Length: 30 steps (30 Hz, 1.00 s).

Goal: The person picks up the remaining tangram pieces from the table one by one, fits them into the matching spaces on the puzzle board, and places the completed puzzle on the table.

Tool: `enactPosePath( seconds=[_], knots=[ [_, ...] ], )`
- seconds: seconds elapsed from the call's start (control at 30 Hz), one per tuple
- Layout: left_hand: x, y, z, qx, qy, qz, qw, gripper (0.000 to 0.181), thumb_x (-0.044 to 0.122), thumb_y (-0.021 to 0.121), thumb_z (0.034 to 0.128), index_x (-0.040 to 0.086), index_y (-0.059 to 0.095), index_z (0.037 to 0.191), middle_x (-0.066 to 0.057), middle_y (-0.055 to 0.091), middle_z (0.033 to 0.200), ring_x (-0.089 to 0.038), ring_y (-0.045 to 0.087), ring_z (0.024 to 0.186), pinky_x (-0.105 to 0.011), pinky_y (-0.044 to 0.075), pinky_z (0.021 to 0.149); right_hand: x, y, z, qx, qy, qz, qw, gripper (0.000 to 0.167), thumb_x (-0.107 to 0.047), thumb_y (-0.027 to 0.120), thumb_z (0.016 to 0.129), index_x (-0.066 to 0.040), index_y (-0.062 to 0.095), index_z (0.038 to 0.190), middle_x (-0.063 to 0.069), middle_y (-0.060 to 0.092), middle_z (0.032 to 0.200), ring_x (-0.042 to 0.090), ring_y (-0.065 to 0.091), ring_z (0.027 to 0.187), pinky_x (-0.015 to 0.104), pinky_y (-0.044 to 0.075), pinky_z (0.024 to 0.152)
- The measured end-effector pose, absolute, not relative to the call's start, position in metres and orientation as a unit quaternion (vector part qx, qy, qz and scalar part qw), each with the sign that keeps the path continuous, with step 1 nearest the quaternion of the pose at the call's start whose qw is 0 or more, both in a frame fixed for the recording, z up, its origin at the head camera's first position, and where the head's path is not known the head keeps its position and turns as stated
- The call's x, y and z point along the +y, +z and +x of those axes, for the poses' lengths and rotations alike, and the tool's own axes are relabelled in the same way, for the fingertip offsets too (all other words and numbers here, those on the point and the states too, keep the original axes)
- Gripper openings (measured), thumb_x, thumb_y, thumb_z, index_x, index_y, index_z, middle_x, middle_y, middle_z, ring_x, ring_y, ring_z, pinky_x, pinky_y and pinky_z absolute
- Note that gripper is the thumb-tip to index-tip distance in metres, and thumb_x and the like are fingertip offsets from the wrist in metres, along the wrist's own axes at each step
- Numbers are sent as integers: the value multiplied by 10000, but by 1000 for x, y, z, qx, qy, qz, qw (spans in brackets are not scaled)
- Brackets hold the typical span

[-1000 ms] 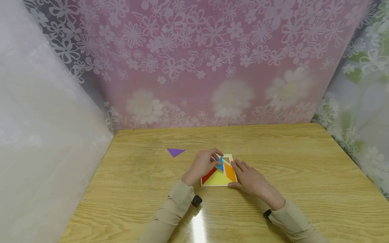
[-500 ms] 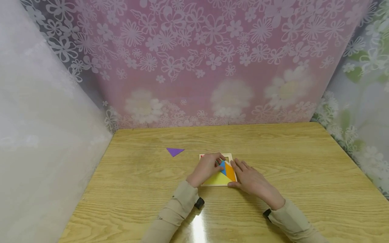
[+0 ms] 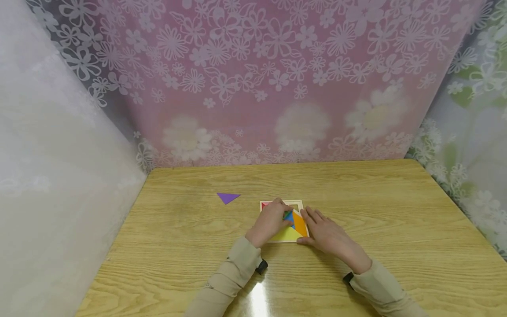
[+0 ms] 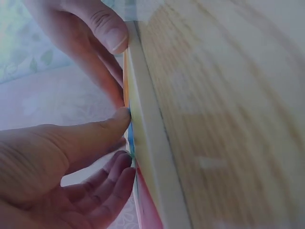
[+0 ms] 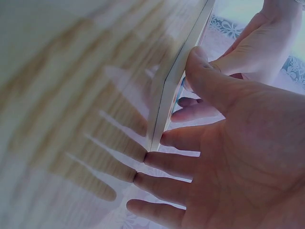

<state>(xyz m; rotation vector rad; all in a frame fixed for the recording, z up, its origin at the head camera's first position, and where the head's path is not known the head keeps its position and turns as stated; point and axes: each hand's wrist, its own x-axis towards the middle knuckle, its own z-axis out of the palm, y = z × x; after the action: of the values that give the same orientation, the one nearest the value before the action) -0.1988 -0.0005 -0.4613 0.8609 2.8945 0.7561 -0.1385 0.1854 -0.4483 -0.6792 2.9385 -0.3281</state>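
Observation:
A pale wooden tangram tray (image 3: 303,204) lies flat on the table. In it are an orange parallelogram (image 3: 300,224), a large yellow piece (image 3: 284,236), a red piece (image 3: 264,204) and a bit of green (image 3: 286,214), the last two mostly covered. My left hand (image 3: 271,223) reaches over the tray and pinches a blue triangle (image 3: 290,217) beside the orange piece; the left wrist view shows the thumb (image 4: 121,117) on its edge. My right hand (image 3: 328,237) rests at the tray's right corner with fairly straight fingers, its thumb (image 5: 195,59) on the front rim.
On the wood-grain table (image 3: 178,246), a purple triangle (image 3: 228,198) lies left of and behind the tray. Pink floral cloth (image 3: 245,110) hangs behind the table. Pale cloths hang along both sides.
My left hand has moved right and lowered the blue triangle from a tilted pose into the tray against the orange piece. The right hand has stayed in place.

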Motion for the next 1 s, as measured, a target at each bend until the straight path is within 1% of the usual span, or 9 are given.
enactPosePath(
  seconds=[0.2,0.27,0.47,0.63,0.77,0.87,1.0],
  knots=[
    [-6,-459,-202,919,278,276,-32,220,123,741,933,83,759,1149,-55,684,1009,-123,662,815,-153,519,699,185,-448,-138,967,-109,-222,54,813,-423,685,947,112,397,1488,337,390,1522,533,418,1365,624,412,1059],
    [-8,-458,-203,920,277,273,-46,181,128,721,951,94,763,1125,-40,696,1000,-124,670,824,-163,519,698,185,-448,-138,968,-110,-220,56,812,-420,687,947,109,396,1490,334,390,1524,528,418,1368,625,411,1059],
    [-18,-459,-208,926,265,262,-68,149,117,689,975,118,763,1104,-25,714,1006,-135,652,822,-186,509,677,185,-449,-140,969,-109,-212,59,847,-453,692,933,96,387,1501,320,389,1532,516,410,1379,635,404,1059],
    [-33,-459,-212,928,265,249,-86,128,108,703,962,107,766,1074,-33,723,985,-158,667,809,-216,513,644,185,-450,-140,970,-110,-209,60,841,-451,690,938,93,386,1503,317,385,1536,516,403,1384,629,398,1069],
    [-50,-457,-219,932,261,233,-97,137,82,694,963,99,763,1080,-44,737,1012,-176,694,853,-256,545,666,185,-449,-140,970,-112,-209,61,853,-462,692,932,90,383,1505,319,377,1539,523,394,1387,623,383,1086],
    [-64,-454,-225,933,265,223,-94,160,45,678,965,83,756,1100,-63,738,1071,-194,704,927,-291,573,747,186,-448,-139,969,-115,-210,62,857,-461,696,928,93,385,1503,321,374,1541,526,388,1390,617,372,1098],
    [-83,-452,-234,931,279,216,-90,182,9,676,957,46,741,1122,-96,732,1111,-235,698,985,-346,575,845,186,-448,-139,969,-113,-213,60,853,-456,694,929,98,387,1500,325,375,1538,527,391,1388,614,374,1098]
  ],
)
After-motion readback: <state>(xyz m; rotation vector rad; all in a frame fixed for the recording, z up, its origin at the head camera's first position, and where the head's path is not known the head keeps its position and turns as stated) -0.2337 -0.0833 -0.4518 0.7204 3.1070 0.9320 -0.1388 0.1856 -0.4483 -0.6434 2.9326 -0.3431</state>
